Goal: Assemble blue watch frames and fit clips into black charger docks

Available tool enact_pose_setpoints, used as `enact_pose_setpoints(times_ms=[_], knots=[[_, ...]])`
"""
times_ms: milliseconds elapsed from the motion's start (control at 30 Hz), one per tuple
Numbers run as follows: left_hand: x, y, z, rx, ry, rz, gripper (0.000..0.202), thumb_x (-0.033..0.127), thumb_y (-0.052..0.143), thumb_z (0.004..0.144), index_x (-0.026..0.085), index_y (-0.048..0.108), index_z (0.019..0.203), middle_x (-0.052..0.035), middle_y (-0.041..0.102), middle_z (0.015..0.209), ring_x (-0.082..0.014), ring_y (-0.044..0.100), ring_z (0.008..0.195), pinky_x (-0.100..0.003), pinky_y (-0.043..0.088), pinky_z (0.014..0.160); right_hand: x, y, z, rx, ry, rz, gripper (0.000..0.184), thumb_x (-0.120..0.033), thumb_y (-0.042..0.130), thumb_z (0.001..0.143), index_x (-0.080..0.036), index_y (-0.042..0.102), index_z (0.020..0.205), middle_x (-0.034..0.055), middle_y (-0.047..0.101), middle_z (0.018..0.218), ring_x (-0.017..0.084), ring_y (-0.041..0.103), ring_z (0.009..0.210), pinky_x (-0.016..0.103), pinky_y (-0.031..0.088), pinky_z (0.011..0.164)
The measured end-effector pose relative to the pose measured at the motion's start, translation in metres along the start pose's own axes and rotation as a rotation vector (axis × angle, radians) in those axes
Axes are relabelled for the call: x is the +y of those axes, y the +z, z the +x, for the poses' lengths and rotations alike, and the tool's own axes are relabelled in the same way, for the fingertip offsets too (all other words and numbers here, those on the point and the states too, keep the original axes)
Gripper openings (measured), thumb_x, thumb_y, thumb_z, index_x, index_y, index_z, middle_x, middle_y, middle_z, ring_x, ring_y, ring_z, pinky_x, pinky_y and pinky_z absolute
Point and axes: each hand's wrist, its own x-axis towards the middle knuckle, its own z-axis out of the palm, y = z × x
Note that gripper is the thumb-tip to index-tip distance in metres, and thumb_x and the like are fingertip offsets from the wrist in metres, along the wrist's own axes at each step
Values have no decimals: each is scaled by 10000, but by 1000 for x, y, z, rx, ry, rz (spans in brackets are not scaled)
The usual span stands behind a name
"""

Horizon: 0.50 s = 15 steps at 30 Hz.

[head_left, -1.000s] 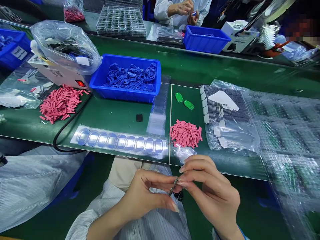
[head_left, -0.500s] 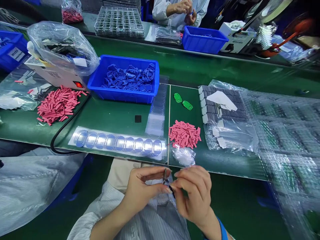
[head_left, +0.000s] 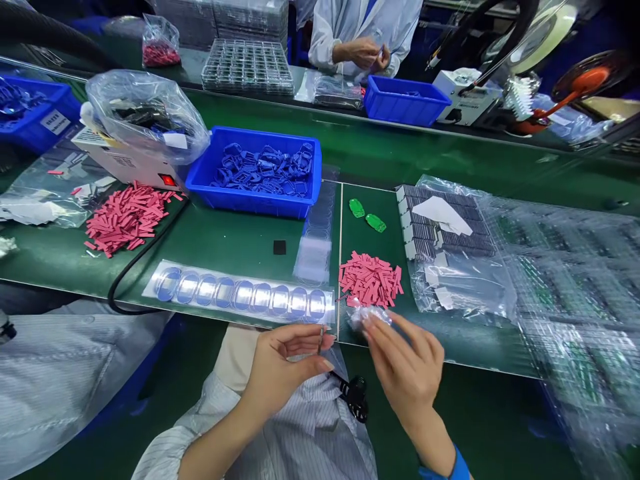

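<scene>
My left hand (head_left: pixel 287 363) holds a small, thin dark piece (head_left: pixel 321 339) upright between thumb and fingers, edge toward me. To its right, my right hand (head_left: pixel 407 370) reaches over the table's front edge, fingertips drawn together at a crumpled clear plastic heap (head_left: pixel 369 316). Motion blurs those fingertips, and whatever they pinch is too small to make out. Just beyond lies a pile of pink strips (head_left: pixel 371 280). A black object (head_left: pixel 356 400) lies against my lap below the hands. Left of the heap is a clear sheet of oval films (head_left: pixel 243 295).
A blue bin (head_left: pixel 250 200) of blue frames stands behind a small black square (head_left: pixel 279 247). Two green oval parts (head_left: pixel 375 223) lie near bagged grey parts (head_left: pixel 450 230). Clear trays (head_left: pixel 575 267) line the right side. Another person's hands (head_left: pixel 367 55) work across the bench.
My right hand has parted from the left and moved right and forward onto the plastic heap. My left hand keeps the small piece. The black object on my lap has come into view.
</scene>
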Motion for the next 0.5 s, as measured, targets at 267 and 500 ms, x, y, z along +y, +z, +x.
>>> enact_pose_setpoints(times_ms=[267, 500], knots=[[2, -15, 5, -380, -189, -107, 930, 368, 831, 513, 201, 382, 1310, 29, 677, 552, -133, 648, 576, -235, 478, 616, -16, -28, 42, -239, 36, 622, 361, -280, 547, 866, -204, 509, 1217, 76, 642, 1125, 234, 533, 1122, 401, 483, 863], [22, -24, 7, -709, -412, -59, 792, 493, 833, 371, 169, 600, 1056, 102, 450, 514, -13, 316, 421, -129, 263, 416, -29, -34, 90, -291, -298, 954, 241, -320, 505, 887, -249, 581, 1104, 17, 676, 1066, 172, 572, 1082, 317, 516, 861]])
